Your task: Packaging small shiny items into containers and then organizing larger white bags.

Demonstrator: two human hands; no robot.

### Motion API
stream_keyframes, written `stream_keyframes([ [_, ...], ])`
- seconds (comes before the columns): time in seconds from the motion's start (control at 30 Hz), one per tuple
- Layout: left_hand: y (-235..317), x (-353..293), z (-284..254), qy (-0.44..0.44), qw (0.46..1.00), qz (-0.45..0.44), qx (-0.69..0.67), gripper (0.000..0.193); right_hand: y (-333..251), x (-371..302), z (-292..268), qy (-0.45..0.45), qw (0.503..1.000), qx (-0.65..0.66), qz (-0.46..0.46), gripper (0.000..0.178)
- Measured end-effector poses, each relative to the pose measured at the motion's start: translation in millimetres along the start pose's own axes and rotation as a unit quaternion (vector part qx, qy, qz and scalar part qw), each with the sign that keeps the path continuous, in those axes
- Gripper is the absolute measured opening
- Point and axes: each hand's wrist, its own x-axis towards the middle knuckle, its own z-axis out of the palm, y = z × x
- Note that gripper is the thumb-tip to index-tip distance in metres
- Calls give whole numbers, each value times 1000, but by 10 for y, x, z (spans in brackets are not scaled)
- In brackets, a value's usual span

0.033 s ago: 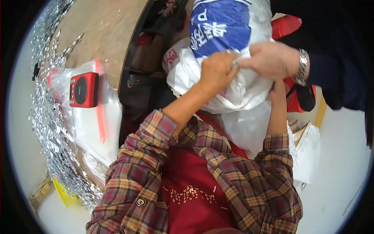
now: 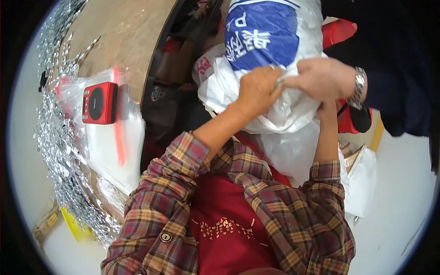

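Observation:
A stuffed white woven sack (image 2: 270, 120) with a large blue printed panel stands in front of me. My left hand (image 2: 259, 89) is closed on its gathered white top, thumb and fingers pressed together. Against the sack's right side is my right hand (image 2: 326, 109), its fingers hidden behind another person's hand (image 2: 323, 79). That person, in a dark sleeve and a silver wristwatch (image 2: 359, 87), reaches in from the right and pinches the sack material close to my left fingertips.
On the brown tabletop (image 2: 123, 32) at left, a red radio (image 2: 100, 103) rests on clear plastic bags (image 2: 107, 153) with red edges. Silver tinsel (image 2: 59, 156) hangs along the table's outer side. A white bag (image 2: 362, 185) lies at right, and a red-and-black item (image 2: 355, 120) sits behind the hands.
The sack, my left hand and the other person's hand sit slightly lower in the picture. The grips look the same.

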Motion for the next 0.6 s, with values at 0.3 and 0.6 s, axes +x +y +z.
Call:
stream_keyframes([
  [0.3,178,-433,-191,-79,995,-59,-12,21,-1496,-89,1148,392,734,387,397,53],
  [0.6,-157,-270,-317,-253,961,-97,-55,20,-1143,930,1832,581,490,496,419,12],
])
